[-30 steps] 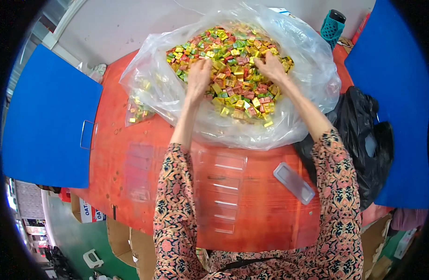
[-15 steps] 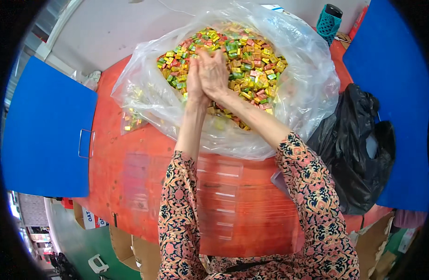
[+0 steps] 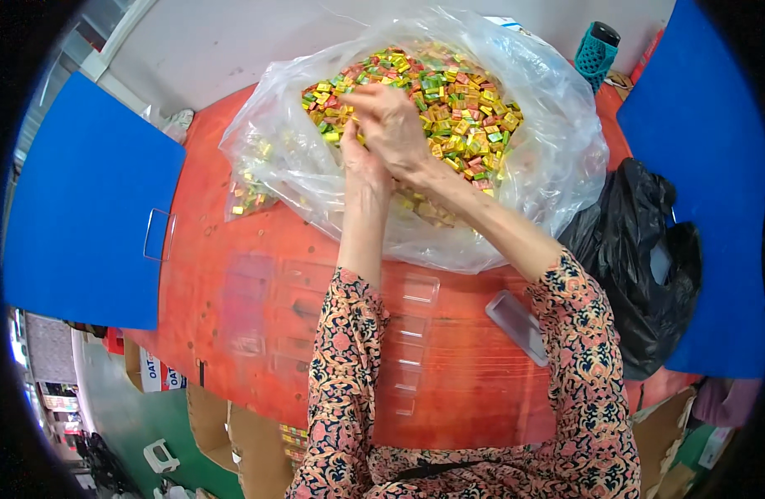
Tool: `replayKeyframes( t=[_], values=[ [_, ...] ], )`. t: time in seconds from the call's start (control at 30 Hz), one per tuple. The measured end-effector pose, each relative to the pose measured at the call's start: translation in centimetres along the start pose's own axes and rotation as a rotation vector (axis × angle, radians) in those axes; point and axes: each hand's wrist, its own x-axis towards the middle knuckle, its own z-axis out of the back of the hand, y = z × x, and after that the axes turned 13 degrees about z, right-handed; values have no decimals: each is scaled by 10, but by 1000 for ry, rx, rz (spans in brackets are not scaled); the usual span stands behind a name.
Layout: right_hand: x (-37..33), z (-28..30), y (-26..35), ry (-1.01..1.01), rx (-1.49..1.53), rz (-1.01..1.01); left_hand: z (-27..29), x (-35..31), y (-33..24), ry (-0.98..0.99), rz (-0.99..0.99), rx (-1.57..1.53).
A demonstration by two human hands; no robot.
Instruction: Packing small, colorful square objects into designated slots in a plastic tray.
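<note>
Right hand (image 3: pixel 392 125): a second ago it was over the right part of the pile; now it has crossed to the left part and lies over my left hand (image 3: pixel 362 158).
Small clear bag (image 3: pixel 239 198): beside the big one, coloured bits showing through; its upper outline is hard to make out.
Clear plastic trays (image 3: pixel 412 334): flat on my red surface (image 3: pixel 474 382), faint, their bright edges running left to right; my left sleeve (image 3: pixel 343 358) hides some.
Grip: both hands touching, right fingers bent and pointing left, somewhat blurred; my left fingers are mostly covered, so I cannot tell whether anything is clamped between them.
Wrapped pieces (image 3: pixel 466 125): heaped in the big clear bag (image 3: pixel 557 125), small oblong blocks in yellow, green, red and orange, long axes pointing every way; those beneath my hands are hidden.
Bag mouth: gaping upward, wider left to right than front to back.
Grey box (image 3: pixel 514 324): long axis slanting from upper left to lower right, one corner cut off by my right sleeve (image 3: pixel 594 366).
Black bag (image 3: pixel 632 274): crumpled at far right, contents unseen.
</note>
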Motion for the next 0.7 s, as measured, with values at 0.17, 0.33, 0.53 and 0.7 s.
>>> replayKeyframes(
  t=[0.17, 0.33, 0.53, 0.7],
  values=[
    [11, 49, 10, -230, 441, -629, 10, -15, 3, 242, -27, 30],
    [-36, 95, -14, -221, 371, -816, 9, -47, 25, 252, 69, -52],
    [-83, 107, 12, -60, 566, -1077, 43, -104, 23, 388, 146, -88],
    [-103, 114, 56, 83, 607, -1049, 87, -170, 34, 487, 134, -79]
  ],
)
